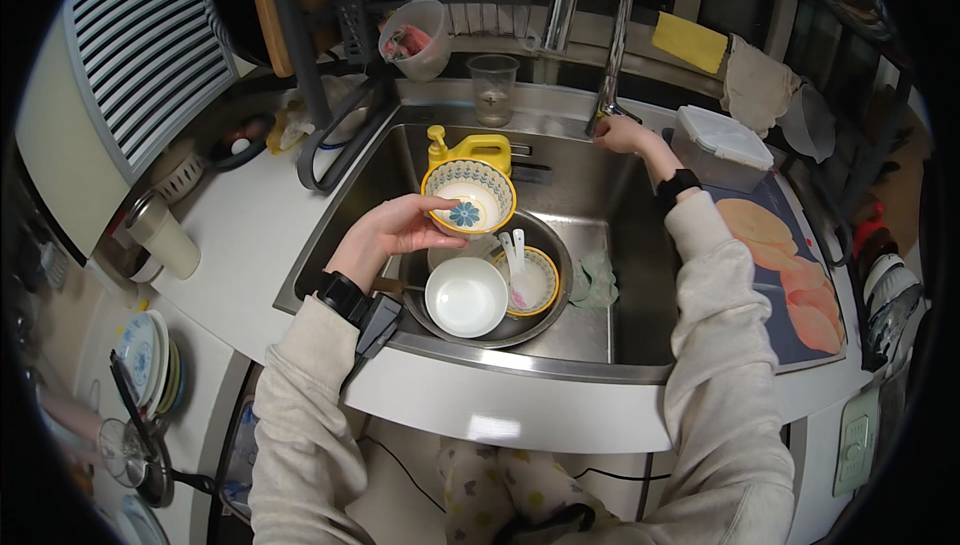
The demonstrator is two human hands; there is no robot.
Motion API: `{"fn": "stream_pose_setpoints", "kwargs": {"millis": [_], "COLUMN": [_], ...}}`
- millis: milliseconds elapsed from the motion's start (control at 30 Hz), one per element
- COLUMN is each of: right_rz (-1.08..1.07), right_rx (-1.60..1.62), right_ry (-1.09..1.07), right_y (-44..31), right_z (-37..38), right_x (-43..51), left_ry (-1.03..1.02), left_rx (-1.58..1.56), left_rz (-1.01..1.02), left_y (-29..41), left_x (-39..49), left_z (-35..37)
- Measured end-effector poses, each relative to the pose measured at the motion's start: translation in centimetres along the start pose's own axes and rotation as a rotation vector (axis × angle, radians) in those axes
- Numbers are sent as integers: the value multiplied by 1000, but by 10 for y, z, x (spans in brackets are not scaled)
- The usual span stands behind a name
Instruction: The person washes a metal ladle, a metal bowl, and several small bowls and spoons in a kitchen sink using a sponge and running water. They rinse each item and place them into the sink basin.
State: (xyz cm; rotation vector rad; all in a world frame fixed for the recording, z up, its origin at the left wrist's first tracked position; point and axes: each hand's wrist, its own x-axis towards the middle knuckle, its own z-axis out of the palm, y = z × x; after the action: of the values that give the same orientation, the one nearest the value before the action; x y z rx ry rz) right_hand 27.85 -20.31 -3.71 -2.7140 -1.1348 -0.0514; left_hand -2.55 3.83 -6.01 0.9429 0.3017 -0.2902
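My left hand [397, 230] grips a yellow-rimmed patterned bowl [469, 192] with a blue flower inside, thumb over the rim. The bowl is tilted towards me above a round metal basin [551, 327] in the sink. Inside that basin are a plain white bowl [466, 297], another yellow-rimmed bowl [536, 282] and two white-handled spoons [516, 249] resting in it. At the base of the chrome faucet [616, 42], my right hand [626, 136] has its fingers closed around the handle area, which they mostly hide. No running water shows.
A yellow pump bottle [484, 147] stands at the back of the sink [577, 215]; a green cloth [595, 280] lies beside the basin. Behind are a clear plastic cup [493, 91] and, right, a lidded plastic box [721, 147]. A dark rack [304, 42] rises at left.
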Motion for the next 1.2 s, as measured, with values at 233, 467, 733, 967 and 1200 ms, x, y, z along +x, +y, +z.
{"fn": "stream_pose_setpoints", "kwargs": {"millis": [233, 467, 733, 967, 1200], "right_rz": [-5, -275, 228, -97, -166], "right_rx": [275, 255, 1645, 1377, 1380], "right_ry": [-87, 27, -323, -942, -891], "right_y": [8, -75, -133, -128, -131], "right_z": [-4, -13, -1, -9, 5], "right_x": [-14, -46, -68, -71, -71], "left_ry": [5, -65, -73, -121, -170], "left_rx": [-17, -20, 40, 62, 100], "left_rz": [-8, -55, -57, -72, -136], "left_y": [1, 0, -2, -2, -3], "left_x": [-2, -4, -3, -3, -5], "left_z": [5, 14, 16, 14, 15]}}
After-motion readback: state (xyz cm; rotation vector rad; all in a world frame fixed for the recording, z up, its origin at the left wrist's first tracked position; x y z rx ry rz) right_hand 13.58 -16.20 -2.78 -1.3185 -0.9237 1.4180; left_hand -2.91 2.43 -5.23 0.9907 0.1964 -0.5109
